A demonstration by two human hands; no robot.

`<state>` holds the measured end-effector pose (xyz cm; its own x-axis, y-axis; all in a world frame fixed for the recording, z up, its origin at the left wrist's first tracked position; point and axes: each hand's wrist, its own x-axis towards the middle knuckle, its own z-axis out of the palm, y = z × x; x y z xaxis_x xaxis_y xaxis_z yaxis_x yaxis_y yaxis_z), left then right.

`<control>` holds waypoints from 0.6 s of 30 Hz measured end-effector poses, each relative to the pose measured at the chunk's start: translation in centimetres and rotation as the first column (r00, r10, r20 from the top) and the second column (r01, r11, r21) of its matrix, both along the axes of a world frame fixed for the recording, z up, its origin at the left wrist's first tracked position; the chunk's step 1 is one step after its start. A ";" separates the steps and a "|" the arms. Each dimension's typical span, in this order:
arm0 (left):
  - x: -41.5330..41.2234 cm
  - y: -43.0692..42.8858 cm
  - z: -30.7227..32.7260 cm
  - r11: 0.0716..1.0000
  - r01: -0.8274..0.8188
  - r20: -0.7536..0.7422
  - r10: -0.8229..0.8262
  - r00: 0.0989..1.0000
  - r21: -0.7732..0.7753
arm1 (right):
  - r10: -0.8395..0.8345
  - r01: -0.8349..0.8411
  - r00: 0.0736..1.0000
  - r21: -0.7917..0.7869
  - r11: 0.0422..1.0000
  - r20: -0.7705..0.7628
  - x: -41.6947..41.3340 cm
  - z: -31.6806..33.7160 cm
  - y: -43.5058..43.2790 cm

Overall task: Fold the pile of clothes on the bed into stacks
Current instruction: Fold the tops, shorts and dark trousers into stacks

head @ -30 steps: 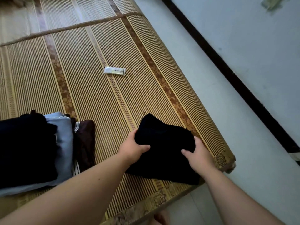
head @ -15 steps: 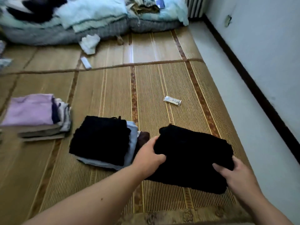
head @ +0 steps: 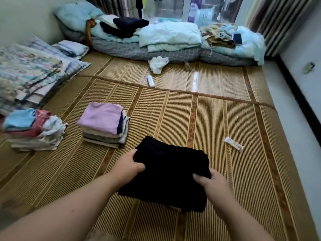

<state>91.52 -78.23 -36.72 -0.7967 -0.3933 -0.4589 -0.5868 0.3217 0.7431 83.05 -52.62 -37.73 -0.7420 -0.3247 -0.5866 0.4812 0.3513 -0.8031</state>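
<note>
A folded black garment (head: 171, 173) is held low over the bamboo mat (head: 217, 122), near me. My left hand (head: 127, 165) grips its left edge and my right hand (head: 210, 182) grips its right edge, thumbs on top. It hides the dark stack seen earlier; a pale edge peeks out under its lower side. To the left stands a stack topped by a lilac piece (head: 104, 124). Farther left is another stack with blue, red and white pieces (head: 33, 129).
A small white packet (head: 234, 146) lies on the mat to the right, a white remote (head: 150, 81) and a crumpled white cloth (head: 159, 64) farther back. Bedding and loose clothes (head: 170, 37) fill the far end. Folded quilts (head: 29, 73) lie at left. The mat's right edge drops to the floor (head: 284, 105).
Both hands carried the black garment leftward, from the mat's right edge to over the dark stack. The view rose and swung left, bringing the other stacks and bedding into sight.
</note>
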 end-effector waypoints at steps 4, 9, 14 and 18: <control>-3.2 -4.4 -3.4 1.000 0.008 0.050 -0.009 0.999 0.011 | -0.131 0.130 0.989 0.027 0.991 0.068 -0.5 -3.0 -4.6; -7.7 -7.9 -8.3 0.985 0.170 0.192 -0.173 0.966 0.033 | -0.272 0.298 0.954 0.329 0.896 -0.126 -1.6 -6.5 -9.4; -7.9 -7.7 -11.9 0.856 0.515 0.277 -0.488 0.827 -0.030 | 0.154 0.195 0.890 0.663 0.723 -0.430 0.6 -9.6 -12.6; -8.5 -7.5 -13.6 0.817 0.570 0.300 -0.524 0.798 -0.090 | 0.236 0.005 0.952 0.781 0.624 -0.195 -0.3 -12.3 -12.7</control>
